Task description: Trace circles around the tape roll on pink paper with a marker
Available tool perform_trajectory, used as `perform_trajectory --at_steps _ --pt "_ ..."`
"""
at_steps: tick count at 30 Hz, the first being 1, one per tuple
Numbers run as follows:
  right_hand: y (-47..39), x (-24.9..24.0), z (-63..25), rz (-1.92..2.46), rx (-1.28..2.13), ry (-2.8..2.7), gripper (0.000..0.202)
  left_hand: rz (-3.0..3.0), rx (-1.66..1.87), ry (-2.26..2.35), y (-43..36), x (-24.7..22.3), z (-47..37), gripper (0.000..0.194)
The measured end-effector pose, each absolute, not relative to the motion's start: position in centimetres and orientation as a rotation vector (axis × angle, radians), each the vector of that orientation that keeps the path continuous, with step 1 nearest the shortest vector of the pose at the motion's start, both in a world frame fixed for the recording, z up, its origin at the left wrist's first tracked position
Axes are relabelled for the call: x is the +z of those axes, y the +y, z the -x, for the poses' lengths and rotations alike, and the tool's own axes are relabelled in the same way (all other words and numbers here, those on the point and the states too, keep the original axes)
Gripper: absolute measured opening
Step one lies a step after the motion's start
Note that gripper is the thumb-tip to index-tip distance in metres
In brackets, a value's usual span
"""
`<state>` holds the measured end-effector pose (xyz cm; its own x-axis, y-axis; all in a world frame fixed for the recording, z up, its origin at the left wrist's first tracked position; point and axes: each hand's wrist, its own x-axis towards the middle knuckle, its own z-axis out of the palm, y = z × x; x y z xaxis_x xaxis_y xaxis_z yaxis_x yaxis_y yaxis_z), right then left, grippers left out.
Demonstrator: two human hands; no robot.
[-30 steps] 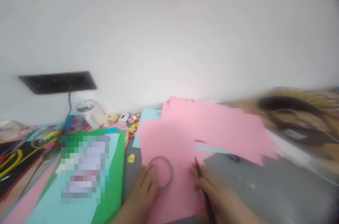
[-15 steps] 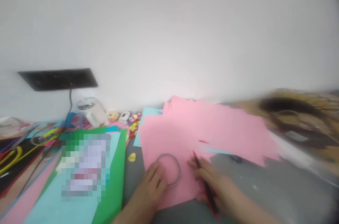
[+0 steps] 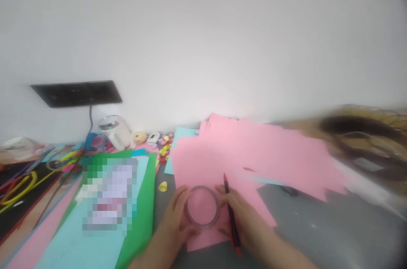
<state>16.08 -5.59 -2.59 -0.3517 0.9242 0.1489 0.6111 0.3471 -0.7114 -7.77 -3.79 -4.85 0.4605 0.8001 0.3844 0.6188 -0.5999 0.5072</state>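
A thin grey ring (image 3: 202, 224) lies on a pink sheet (image 3: 203, 241) between my hands. My left hand (image 3: 178, 218) curves round the ring's left side, its fingers and thumb at the rim. On the right, my right hand (image 3: 238, 216) holds a black and red pen (image 3: 232, 218), the red tip pointing up and away from me. Fingertips of this hand are close to the ring's right edge; whether they touch it is unclear. More pink sheets (image 3: 270, 146) spread behind and to the right, several with jagged edges.
Green paper (image 3: 144, 209) and light-blue paper (image 3: 73, 231) lie left, partly under a pixelated area. A white mug (image 3: 119, 133) stands by the wall beside small colourful pieces. A yellow petal-like piece (image 3: 163, 186) rests on the grey table (image 3: 311, 226). Dark blurred items sit right.
My left hand has shifted left and opened round the ring, which now shows more fully. My right hand with the pen has moved left, nearer the ring. The view has shifted slightly.
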Motion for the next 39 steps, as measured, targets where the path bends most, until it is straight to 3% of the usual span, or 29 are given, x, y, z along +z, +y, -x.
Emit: perform_trajectory --at_steps 2,8,13,24,35,39 --pt "-5.4 -3.1 -15.5 1.315 0.751 -2.049 0.033 -2.259 0.898 1.23 -3.7 -5.0 7.9 0.077" --pt "-5.2 -5.1 -14.7 1.32 0.731 -1.956 0.035 -1.966 0.913 1.256 -3.9 -5.1 7.7 0.073" --pt "-5.1 -5.1 -14.7 1.234 0.69 -1.904 0.034 -1.781 0.931 1.479 -4.1 -4.7 7.0 0.082" --pt "-5.0 -5.3 -13.7 1.208 0.665 -1.831 0.037 -1.753 0.917 1.471 -4.0 -4.8 7.2 0.088" --pt "-5.2 -4.0 -13.9 1.207 0.781 -1.742 0.031 -2.521 0.848 1.279 -3.4 -6.4 6.6 0.067" --pt "-5.0 -4.3 -13.7 1.247 0.879 -1.561 0.018 -2.731 0.767 1.271 -3.1 -6.7 5.8 0.061"
